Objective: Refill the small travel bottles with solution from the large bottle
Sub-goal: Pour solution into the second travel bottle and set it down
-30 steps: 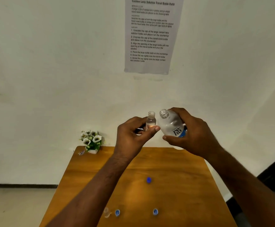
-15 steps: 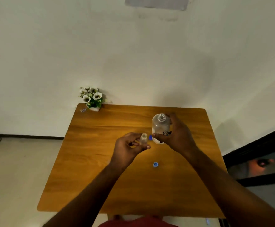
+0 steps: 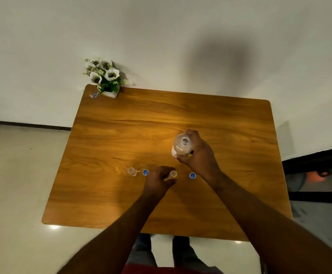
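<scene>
The right hand (image 3: 198, 155) grips the large bottle (image 3: 182, 145) around its body, mouth open and facing up, over the right-centre of the wooden table (image 3: 121, 194). The left hand (image 3: 157, 179) pinches a small bottle (image 3: 173, 175), uncapped, which stands nearer the front edge, between two blue caps (image 3: 145, 172) (image 3: 192, 176). A second small bottle (image 3: 132, 171) stands apart just left of the left cap, also uncapped. A small flower pot (image 3: 104, 80) sits at the table's far left corner.
</scene>
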`<state>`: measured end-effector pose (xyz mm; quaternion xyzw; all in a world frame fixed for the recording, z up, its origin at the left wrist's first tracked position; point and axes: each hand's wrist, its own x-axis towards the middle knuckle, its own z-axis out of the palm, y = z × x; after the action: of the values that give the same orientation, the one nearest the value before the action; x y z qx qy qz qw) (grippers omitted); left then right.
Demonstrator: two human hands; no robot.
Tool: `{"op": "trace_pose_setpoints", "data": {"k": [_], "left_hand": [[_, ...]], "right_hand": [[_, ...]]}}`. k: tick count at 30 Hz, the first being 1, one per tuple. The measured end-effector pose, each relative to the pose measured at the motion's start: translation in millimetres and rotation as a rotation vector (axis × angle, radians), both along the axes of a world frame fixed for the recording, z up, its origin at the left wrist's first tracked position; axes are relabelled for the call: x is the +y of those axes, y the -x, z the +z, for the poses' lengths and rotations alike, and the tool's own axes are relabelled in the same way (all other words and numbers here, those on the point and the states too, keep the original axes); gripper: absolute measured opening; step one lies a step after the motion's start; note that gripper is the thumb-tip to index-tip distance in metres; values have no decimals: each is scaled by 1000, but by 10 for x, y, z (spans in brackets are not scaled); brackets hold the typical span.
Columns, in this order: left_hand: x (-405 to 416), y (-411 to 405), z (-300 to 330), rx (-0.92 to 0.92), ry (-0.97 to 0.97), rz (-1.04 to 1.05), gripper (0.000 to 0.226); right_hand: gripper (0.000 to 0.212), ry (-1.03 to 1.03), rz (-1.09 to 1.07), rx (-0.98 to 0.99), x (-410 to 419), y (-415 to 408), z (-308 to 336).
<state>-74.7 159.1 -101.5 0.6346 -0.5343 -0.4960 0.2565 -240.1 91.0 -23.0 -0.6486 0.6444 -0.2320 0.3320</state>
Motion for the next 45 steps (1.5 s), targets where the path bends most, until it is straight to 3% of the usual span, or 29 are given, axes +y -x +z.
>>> {"op": "trace_pose_setpoints", "data": {"k": [19, 45], "left_hand": [[-45, 36, -319, -62, 96, -46, 33], [-34, 18, -383, -87, 117, -68, 35]], "right_hand": [[83, -19, 77, -38, -99, -73, -572], [86, 10, 105, -11, -388, -199, -722]]}}
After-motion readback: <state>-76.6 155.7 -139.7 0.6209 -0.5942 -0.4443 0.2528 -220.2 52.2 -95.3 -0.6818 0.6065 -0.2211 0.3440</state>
